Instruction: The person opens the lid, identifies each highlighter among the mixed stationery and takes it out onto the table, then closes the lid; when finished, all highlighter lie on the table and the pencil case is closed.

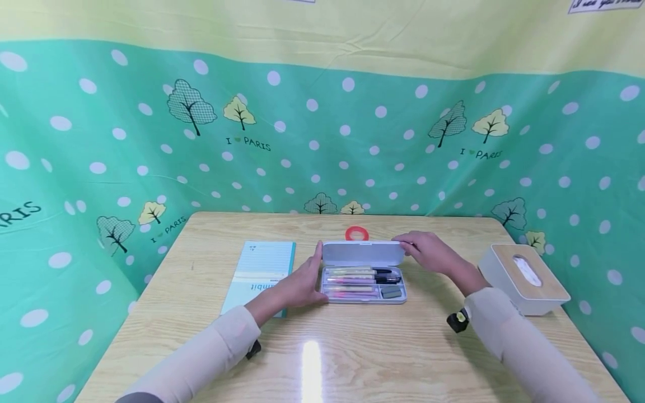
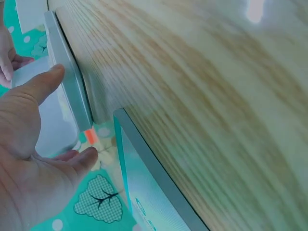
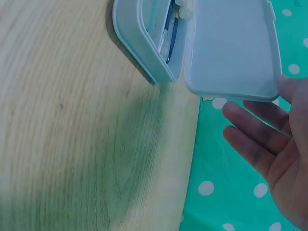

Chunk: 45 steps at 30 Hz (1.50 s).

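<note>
A white pencil case [image 1: 364, 301] stands on the table with its lid [image 1: 363, 254] raised. Inside lie several pens [image 1: 353, 280] and a grey eraser [image 1: 391, 293]. My left hand [image 1: 302, 282] rests against the case's left end, thumb at the front corner and fingers extended up beside the lid; the left wrist view shows the thumb and fingers spread wide. At the lid's top right corner, my right hand [image 1: 428, 252] pinches the edge between thumb and forefinger. The other fingers are held off behind the lid in the right wrist view.
A light blue notebook [image 1: 262, 263] lies left of the case, partly behind the left forearm. Behind the lid sits a red ring-shaped roll of tape [image 1: 356, 233]. A white tissue box [image 1: 529, 274] with a wooden top stands at the right. A green dotted curtain [image 1: 342, 168] hangs behind the table.
</note>
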Each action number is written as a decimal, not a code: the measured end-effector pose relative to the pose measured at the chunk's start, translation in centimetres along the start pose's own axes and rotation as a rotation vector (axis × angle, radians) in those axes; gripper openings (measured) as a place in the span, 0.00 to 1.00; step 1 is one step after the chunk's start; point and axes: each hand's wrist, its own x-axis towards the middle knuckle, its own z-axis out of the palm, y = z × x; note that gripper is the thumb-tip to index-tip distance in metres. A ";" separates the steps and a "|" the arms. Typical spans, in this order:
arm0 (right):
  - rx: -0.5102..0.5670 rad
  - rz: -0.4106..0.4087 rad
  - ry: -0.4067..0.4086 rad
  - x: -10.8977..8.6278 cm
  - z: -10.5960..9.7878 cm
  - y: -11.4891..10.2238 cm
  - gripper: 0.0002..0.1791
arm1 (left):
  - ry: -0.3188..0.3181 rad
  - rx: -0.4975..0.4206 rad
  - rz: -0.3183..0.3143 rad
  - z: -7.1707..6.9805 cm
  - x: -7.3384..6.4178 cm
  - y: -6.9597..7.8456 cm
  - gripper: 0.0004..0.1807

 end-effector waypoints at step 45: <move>-0.094 0.040 0.140 1.2 0.5 0.2 0.17 | -0.095 0.045 -0.023 -0.6 0.9 -1.1 0.75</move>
